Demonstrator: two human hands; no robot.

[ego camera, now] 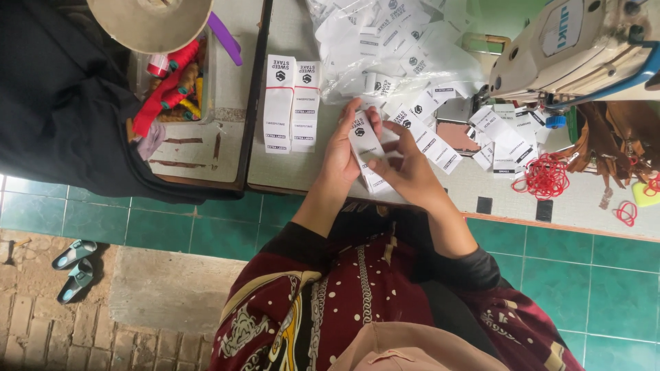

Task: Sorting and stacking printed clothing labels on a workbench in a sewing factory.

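Labels [365, 143] (white) gripped by both hands' fingers [377, 165]; more spill from a clear bag [357, 69].

Soft, even daylight is filling the scene, with no hard-edged shadows anywhere. The white woven labels [412, 41] heaped in clear plastic at the top are reading brightest and are nearly washing out, losing detail in their folds. The black fabric [62, 103] at the upper left is sinking into flat darkness with almost no texture showing. A faint shadow is lying under the pale tabletop edge [289, 187] where it is overhanging the green glazed floor tiles [591, 288], which are carrying a mild sheen. Focus is holding fairly sharp across the centre. Straight lines are bowing slightly toward the frame edges, and the cream sewing machine [584, 41] is looking stretched in the corner.
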